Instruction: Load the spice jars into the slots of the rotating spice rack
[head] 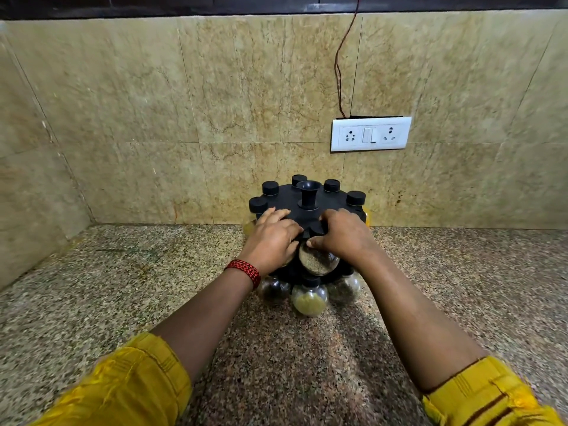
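Observation:
A black round spice rack (307, 210) with a central knob stands on the counter near the back wall. Several black-capped jars fill its upper ring, and round glass jars hang in the lower ring, one holding yellowish powder (309, 299). A glass jar of grey-brown spice (318, 261) sits at the front of the upper ring. My right hand (344, 235) grips this jar at its neck and black cap. My left hand (273, 238) rests on the rack's top edge right beside the jar, fingers curled against it.
The speckled granite counter (123, 302) runs to a beige tiled wall, with a side wall at the left. A white switch and socket plate (370, 134) is on the wall above the rack, with a thin wire rising from it.

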